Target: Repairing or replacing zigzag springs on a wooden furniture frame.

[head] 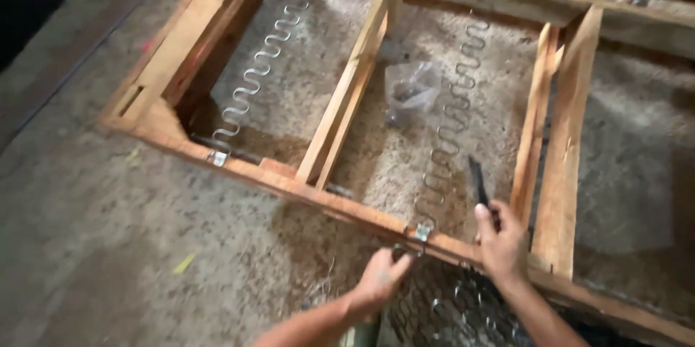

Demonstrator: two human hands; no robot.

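Observation:
A wooden frame (326,199) with cross slats lies on the floor. Two zigzag metal springs span it: one at the left (260,65), one in the middle (452,119). The middle spring ends in a metal clip (423,232) on the near rail. My left hand (380,276) is at the near rail just below that clip, fingers curled; what it grips is hidden. My right hand (501,238) rests on the rail to the right of the clip and holds a dark, narrow tool (478,182) pointing away from me.
A clear plastic bag (411,90) with small dark parts lies on the floor inside the frame. A heap of loose zigzag springs (449,307) sits on the floor between my forearms. A second clip (218,158) holds the left spring. The floor is speckled concrete.

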